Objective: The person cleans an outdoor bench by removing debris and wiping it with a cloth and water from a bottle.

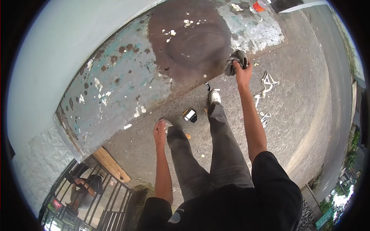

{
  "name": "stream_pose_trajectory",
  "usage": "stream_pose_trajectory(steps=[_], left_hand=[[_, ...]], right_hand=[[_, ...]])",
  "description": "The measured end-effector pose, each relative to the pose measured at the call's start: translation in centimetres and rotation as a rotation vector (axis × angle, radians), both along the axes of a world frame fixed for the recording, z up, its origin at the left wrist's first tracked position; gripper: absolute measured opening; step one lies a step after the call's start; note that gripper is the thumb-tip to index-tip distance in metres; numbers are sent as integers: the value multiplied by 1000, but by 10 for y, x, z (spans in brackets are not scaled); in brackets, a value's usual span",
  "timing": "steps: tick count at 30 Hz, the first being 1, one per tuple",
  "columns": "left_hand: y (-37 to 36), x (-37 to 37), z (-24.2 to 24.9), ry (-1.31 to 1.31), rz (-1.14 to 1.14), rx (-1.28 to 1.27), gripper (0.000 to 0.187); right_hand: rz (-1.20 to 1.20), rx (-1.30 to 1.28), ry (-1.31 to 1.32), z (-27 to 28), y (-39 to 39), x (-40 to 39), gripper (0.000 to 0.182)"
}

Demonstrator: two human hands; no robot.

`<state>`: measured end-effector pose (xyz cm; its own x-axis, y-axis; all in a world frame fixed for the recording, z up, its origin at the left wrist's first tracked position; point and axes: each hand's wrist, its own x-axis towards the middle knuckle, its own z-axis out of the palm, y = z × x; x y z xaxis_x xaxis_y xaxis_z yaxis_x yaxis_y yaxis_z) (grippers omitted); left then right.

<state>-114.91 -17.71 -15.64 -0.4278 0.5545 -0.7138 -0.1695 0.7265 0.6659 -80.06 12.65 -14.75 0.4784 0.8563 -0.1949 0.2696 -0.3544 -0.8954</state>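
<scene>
My right hand [243, 72] grips a crumpled grey rag [236, 61], held over the front edge of a low concrete ledge [127, 88]. A dark wet-looking patch [196, 44] covers the middle of the ledge, just left of the rag. My left hand [159, 130] hangs low over my left shoe [168, 123], fingers loosely bent and apart, with nothing visible in it. White flakes [169, 35] lie scattered on the patch, and worn green and white paint shows on either side of it.
A small black-and-white object [190, 115] lies on the ground between my feet. Tangled white straps [266, 84] lie to the right. A red container [259, 6] stands at the ledge's far end. Behind a metal railing [111, 196] at lower left, a person [85, 188] sits.
</scene>
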Motion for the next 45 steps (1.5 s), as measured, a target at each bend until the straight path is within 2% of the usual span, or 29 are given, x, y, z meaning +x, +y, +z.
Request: stream_pose_trajectory(steps=[2, 3, 4, 5, 7, 9, 11, 14, 16, 18, 19, 21, 22, 24, 25, 27, 28, 34, 37, 40, 42, 45], left_hand=[[64, 25, 9, -14, -24, 39, 45], [100, 39, 10, 28, -70, 147, 40], [138, 55, 15, 71, -114, 255, 34], [185, 78, 32, 83, -158, 350, 30], [284, 127, 64, 109, -270, 520, 26], [380, 173, 85, 114, -404, 645, 26], [471, 221, 109, 215, -525, 767, 28], [582, 292, 136, 430, -688, 877, 29], [637, 328, 129, 505, -771, 917, 33], [682, 355, 116, 584, -928, 962, 52], [695, 367, 109, 585, -941, 970, 52], [709, 387, 97, 969, -1010, 1157, 41], [712, 395, 94, 964, -1012, 1159, 41], [716, 408, 87, 1093, -1154, 886, 42], [720, 411, 81, 1086, -1152, 886, 42], [728, 413, 71, 1109, -1246, 840, 58], [730, 415, 68, 1104, -1237, 834, 58], [724, 426, 76, 1135, -1192, 746, 42], [721, 425, 71, 1095, -1160, 827, 32], [701, 416, 67, 1057, -964, 909, 23], [676, 402, 96, 977, -921, 935, 22], [635, 366, 98, 878, -820, 1049, 33]], right_hand=[[-58, 33, -159, 18, 35, 47, 76], [-67, 38, -199, 30, 52, 66, 75], [-46, -18, -382, 32, 69, 82, 73], [-72, -16, -370, 25, 85, 97, 73], [160, -49, -399, 6, 113, 120, 73], [370, -45, -665, -12, 126, 122, 77], [540, -80, -724, -15, 128, 121, 83], [528, -48, -690, -3, 124, 123, 92], [491, -61, -652, 6, 118, 136, 97], [457, -48, -590, 9, 112, 149, 103], [443, -46, -585, 6, 108, 159, 103], [430, 105, -466, -3, 101, 175, 96], [444, 71, -419, 5, 100, 184, 94], [423, 76, -413, 4, 95, 197, 93], [404, 85, -402, 3, 92, 202, 92], [364, 101, -397, 4, 81, 212, 89], [322, 121, -383, 5, 73, 216, 87], [144, -92, -237, 1, 8, 229, 84], [156, -153, -222, 10, -10, 224, 78], [167, -115, -280, 20, -8, 216, 76], [191, -75, -309, 32, 9, 208, 75], [173, 93, -423, 58, 44, 195, 75]])
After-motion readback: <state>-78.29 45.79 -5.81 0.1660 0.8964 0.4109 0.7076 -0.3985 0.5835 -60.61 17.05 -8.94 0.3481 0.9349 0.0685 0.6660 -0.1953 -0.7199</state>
